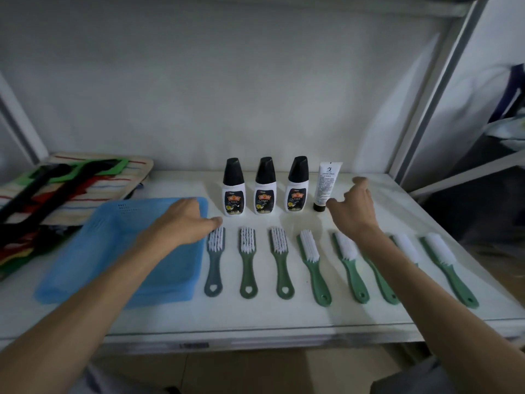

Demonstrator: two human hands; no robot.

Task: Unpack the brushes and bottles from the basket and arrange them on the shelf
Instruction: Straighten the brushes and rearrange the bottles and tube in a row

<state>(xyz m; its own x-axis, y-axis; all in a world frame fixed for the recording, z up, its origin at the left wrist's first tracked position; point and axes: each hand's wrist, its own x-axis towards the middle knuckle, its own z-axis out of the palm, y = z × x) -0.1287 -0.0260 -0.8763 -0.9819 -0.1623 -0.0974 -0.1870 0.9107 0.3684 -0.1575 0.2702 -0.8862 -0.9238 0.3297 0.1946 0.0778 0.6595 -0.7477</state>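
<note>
Right hand [353,207], fingers loosely spread and empty, beside the tube [326,186] at frame centre: light, soft, tippy; take it mid-body.

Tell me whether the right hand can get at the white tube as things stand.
Probably yes: the right hand, open and empty, sits just beside the white tube, with nothing between them.

Your single head camera looks forward and down at the shelf [284,317] from close range, wide-angle, both forearms entering from below.
</note>
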